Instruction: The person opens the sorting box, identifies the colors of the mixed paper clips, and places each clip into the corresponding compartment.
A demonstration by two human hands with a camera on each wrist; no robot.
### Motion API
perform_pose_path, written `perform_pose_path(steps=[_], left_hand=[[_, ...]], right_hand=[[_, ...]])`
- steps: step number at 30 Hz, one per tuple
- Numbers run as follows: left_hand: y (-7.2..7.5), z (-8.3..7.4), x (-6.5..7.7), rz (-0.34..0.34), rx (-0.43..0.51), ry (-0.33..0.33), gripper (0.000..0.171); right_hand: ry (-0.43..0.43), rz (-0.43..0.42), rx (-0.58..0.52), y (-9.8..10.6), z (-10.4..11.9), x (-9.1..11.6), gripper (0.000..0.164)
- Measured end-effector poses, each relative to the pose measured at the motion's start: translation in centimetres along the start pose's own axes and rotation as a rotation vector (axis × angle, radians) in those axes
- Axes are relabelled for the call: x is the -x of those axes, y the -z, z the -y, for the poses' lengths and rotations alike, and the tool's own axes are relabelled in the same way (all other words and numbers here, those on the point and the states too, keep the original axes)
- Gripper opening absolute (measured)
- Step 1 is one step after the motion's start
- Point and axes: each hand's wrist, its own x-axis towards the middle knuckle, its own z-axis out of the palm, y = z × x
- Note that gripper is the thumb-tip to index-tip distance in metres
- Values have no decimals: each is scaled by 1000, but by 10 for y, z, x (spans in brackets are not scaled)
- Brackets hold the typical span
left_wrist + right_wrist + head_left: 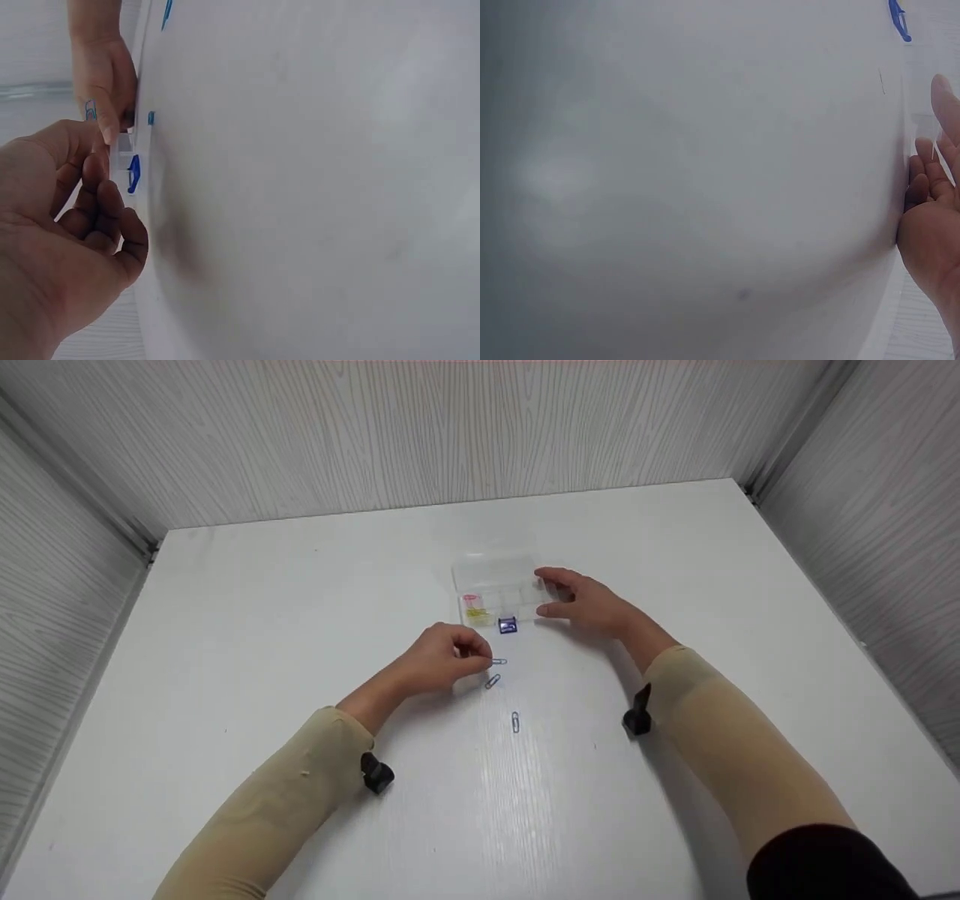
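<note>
Between its thumb and forefinger, my left hand pinches a blue paper clip, which also shows above the fingertips in the left wrist view as a paper clip. Two more paper clips lie on the table, one just below that hand and another nearer me. A clear plastic compartment box lies with its lid raised at the back. My right hand grips the box's right end, thumb in front and fingers behind. The box's blue latch sticks out at the front.
A pink and yellow label shows at the box's left compartment. The white table has a grained panel along its back edge and further panels at both sides. Black wrist cameras sit on both sleeves.
</note>
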Motion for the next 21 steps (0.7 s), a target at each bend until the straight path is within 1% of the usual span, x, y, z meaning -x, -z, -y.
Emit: perform_pose_path(steps=[3, 7, 9, 11, 14, 17, 21], left_hand=[[7, -4, -7, -50, -17, -4, 11], [20, -9, -21, -161, -39, -15, 10], [26, -10, -29, -219, -49, -8, 9], [30, -11, -38, -261, -61, 10, 10], [34, -11, -50, -291, -72, 44, 12], [35, -10, -60, -297, -71, 70, 13], [34, -5, -70, -301, -70, 93, 13]], right_hand=[[-2, 2, -5, -1, 0, -1, 74], [-3, -3, -5, -3, 1, -1, 73], [-5, -4, -5, -3, 1, 0, 73], [-5, -5, -4, -4, 1, 0, 73], [-2, -3, -1, -4, 1, 0, 73], [6, -2, -4, -4, 2, 1, 73], [13, 1, -9, -4, 2, 0, 73]])
